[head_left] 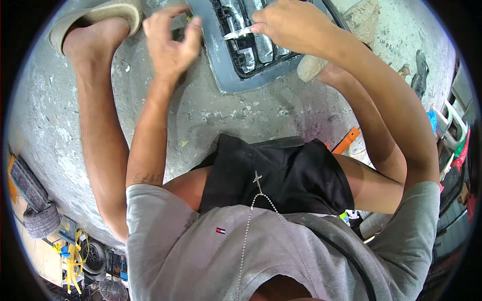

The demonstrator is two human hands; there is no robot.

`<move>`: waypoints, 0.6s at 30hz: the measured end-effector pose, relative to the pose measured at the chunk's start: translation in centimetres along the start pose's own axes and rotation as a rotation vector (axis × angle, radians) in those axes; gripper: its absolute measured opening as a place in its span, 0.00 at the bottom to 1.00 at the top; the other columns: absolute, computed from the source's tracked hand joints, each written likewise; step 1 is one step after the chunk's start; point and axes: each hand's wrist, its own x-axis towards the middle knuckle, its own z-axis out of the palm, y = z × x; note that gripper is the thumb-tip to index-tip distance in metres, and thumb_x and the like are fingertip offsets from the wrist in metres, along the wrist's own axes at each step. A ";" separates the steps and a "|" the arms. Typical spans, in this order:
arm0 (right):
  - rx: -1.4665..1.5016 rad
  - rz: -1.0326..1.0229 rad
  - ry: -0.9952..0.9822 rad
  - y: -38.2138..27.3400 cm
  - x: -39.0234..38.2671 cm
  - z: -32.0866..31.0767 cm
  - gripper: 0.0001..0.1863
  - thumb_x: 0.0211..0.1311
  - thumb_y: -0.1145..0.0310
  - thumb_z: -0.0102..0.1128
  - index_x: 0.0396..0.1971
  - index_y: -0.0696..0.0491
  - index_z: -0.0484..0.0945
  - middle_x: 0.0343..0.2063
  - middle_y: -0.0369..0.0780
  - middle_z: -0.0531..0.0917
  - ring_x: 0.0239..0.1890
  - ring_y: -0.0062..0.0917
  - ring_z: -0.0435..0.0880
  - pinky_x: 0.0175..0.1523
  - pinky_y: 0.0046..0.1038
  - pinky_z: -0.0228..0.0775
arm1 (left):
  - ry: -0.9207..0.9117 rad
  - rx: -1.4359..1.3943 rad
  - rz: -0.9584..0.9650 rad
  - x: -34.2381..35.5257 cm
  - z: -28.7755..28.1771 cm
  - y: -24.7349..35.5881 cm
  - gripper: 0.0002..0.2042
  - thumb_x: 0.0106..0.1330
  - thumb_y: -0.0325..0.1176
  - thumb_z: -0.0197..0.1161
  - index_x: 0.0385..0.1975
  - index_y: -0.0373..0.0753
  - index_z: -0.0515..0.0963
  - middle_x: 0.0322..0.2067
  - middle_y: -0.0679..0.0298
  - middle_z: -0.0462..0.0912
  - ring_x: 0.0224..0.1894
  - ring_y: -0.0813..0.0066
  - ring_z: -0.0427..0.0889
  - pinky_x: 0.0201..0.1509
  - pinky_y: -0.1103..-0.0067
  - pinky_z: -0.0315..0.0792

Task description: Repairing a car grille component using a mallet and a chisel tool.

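A grey car grille panel (228, 75) lies on the concrete floor in front of me, its slots covered with silvery tape. My right hand (286, 22) pinches a strip of silver tape (237, 34) over the grille's bars. My left hand (170, 37) hovers at the panel's left edge with fingers curled and apart, holding nothing that I can see. I sit low, knees spread, in black shorts and a grey shirt.
My feet in beige sandals (100, 15) rest on the floor at either side of the grille. An orange tool (346, 140) lies by my right thigh. Tyres (35, 205) and yellow equipment (75, 256) sit at lower left; clutter lines the right edge.
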 end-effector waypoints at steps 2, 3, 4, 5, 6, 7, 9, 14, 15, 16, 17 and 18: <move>0.007 0.025 -0.036 -0.4 0.3 -0.1 0.15 0.68 0.62 0.57 0.28 0.57 0.85 0.29 0.51 0.87 0.38 0.46 0.88 0.47 0.47 0.79 | -0.087 0.036 0.072 -1.7 1.2 1.0 0.21 0.58 0.46 0.73 0.50 0.46 0.82 0.56 0.59 0.79 0.59 0.56 0.71 0.66 0.63 0.59; 0.016 0.053 -0.076 -0.5 0.2 0.0 0.16 0.68 0.62 0.56 0.28 0.57 0.86 0.29 0.53 0.87 0.37 0.47 0.88 0.48 0.47 0.79 | -0.107 0.031 0.037 -2.5 1.8 2.2 0.21 0.58 0.45 0.73 0.51 0.46 0.82 0.60 0.56 0.75 0.61 0.54 0.67 0.66 0.63 0.60; 0.016 0.055 -0.081 -0.6 0.1 0.3 0.16 0.68 0.62 0.56 0.28 0.57 0.86 0.29 0.53 0.87 0.37 0.47 0.88 0.48 0.47 0.79 | -0.085 0.006 0.000 -3.4 2.5 2.6 0.21 0.58 0.44 0.72 0.51 0.46 0.83 0.61 0.55 0.74 0.61 0.53 0.67 0.66 0.63 0.59; 0.183 0.125 -0.018 -0.8 0.1 0.8 0.17 0.68 0.62 0.56 0.29 0.58 0.87 0.31 0.54 0.87 0.38 0.49 0.88 0.48 0.46 0.79 | -0.063 -0.019 -0.036 -4.2 3.0 2.8 0.20 0.58 0.44 0.72 0.50 0.46 0.83 0.62 0.55 0.73 0.61 0.53 0.67 0.67 0.62 0.59; 0.350 0.195 0.051 -0.7 -0.1 1.3 0.17 0.68 0.62 0.55 0.31 0.59 0.87 0.32 0.55 0.87 0.38 0.50 0.88 0.49 0.46 0.79 | -0.064 -0.022 -0.033 -4.2 3.1 2.7 0.20 0.58 0.44 0.72 0.50 0.46 0.83 0.62 0.55 0.73 0.61 0.53 0.67 0.67 0.62 0.59; 0.350 0.198 0.054 -0.4 0.1 1.6 0.17 0.68 0.62 0.55 0.31 0.59 0.87 0.32 0.55 0.87 0.38 0.50 0.88 0.49 0.46 0.79 | -0.074 -0.027 -0.007 -4.2 3.1 2.5 0.18 0.58 0.41 0.72 0.48 0.46 0.84 0.63 0.55 0.74 0.61 0.53 0.67 0.67 0.62 0.58; 0.456 0.161 -0.071 0.8 1.2 2.5 0.19 0.69 0.60 0.54 0.35 0.60 0.87 0.34 0.56 0.87 0.41 0.50 0.87 0.51 0.44 0.78 | -0.086 -0.033 0.018 -4.3 3.4 2.4 0.15 0.59 0.39 0.71 0.46 0.46 0.84 0.63 0.56 0.74 0.61 0.53 0.67 0.67 0.62 0.58; 0.251 0.035 -0.045 2.7 2.4 4.5 0.21 0.70 0.58 0.53 0.34 0.61 0.87 0.34 0.54 0.87 0.41 0.51 0.87 0.50 0.45 0.78 | -0.075 -0.046 0.061 -4.3 3.6 2.4 0.07 0.60 0.30 0.68 0.38 0.44 0.84 0.62 0.58 0.77 0.60 0.54 0.68 0.67 0.62 0.57; 0.253 0.033 -0.043 2.3 2.4 4.2 0.21 0.70 0.58 0.53 0.34 0.61 0.87 0.34 0.54 0.87 0.41 0.51 0.87 0.50 0.45 0.78 | -0.076 -0.043 0.053 -4.3 3.6 2.4 0.06 0.60 0.30 0.68 0.37 0.43 0.83 0.62 0.57 0.77 0.60 0.54 0.69 0.68 0.62 0.56; 0.171 -0.033 -0.063 1.8 2.6 3.9 0.20 0.70 0.59 0.53 0.34 0.61 0.87 0.33 0.54 0.87 0.41 0.51 0.87 0.49 0.46 0.78 | -0.077 -0.041 0.054 -4.4 3.5 2.3 0.06 0.60 0.30 0.68 0.37 0.43 0.83 0.62 0.57 0.77 0.60 0.54 0.69 0.68 0.62 0.56; 0.089 -0.098 -0.085 1.3 2.8 3.7 0.19 0.70 0.60 0.54 0.33 0.61 0.87 0.32 0.54 0.87 0.40 0.51 0.87 0.47 0.47 0.78 | -0.075 -0.053 0.044 -4.4 3.5 2.2 0.05 0.61 0.30 0.68 0.36 0.43 0.83 0.62 0.57 0.77 0.60 0.55 0.68 0.68 0.62 0.56; 0.074 -0.129 -0.080 0.8 2.8 3.4 0.17 0.69 0.62 0.57 0.32 0.61 0.86 0.30 0.55 0.86 0.38 0.51 0.87 0.44 0.47 0.79 | -0.072 -0.067 0.031 -4.4 3.5 2.3 0.05 0.61 0.30 0.67 0.35 0.42 0.82 0.62 0.56 0.77 0.61 0.55 0.68 0.68 0.62 0.55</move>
